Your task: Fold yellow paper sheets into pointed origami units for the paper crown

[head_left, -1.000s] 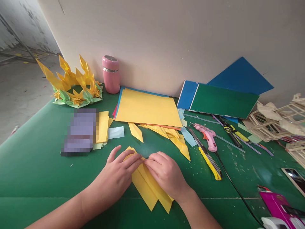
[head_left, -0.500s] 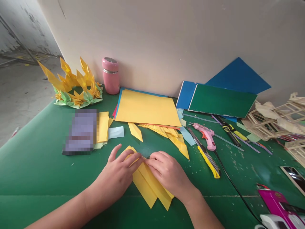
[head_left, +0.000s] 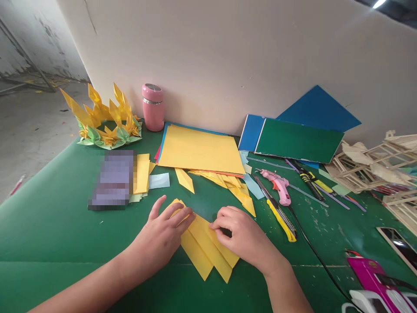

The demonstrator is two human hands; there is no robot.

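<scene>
A folded sheet of yellow paper (head_left: 202, 243), with long slanting pleats, lies on the green table in front of me. My left hand (head_left: 169, 226) is over its upper left part, fingers bent and pressing it down, the little finger raised; the thumb is hidden. At the upper right edge of the sheet, my right hand (head_left: 239, 230) has thumb and forefinger pinched together on the paper, the other fingers curled in. Just beyond the hands are several folded yellow pieces (head_left: 224, 179) and a stack of coloured sheets (head_left: 202, 148) with yellow on top.
A yellow utility knife (head_left: 282, 219) and a pink glue gun (head_left: 276, 184) with a black cord lie to the right. A paper crown-like ornament (head_left: 109, 126), a pink flask (head_left: 153, 108) and a blurred purple object (head_left: 115, 178) stand or lie left. A phone (head_left: 399, 245) is far right.
My right hand has slid rightward along the paper's upper edge, away from my left hand, baring more of the sheet. My left hand stays in place. The view has shifted slightly.
</scene>
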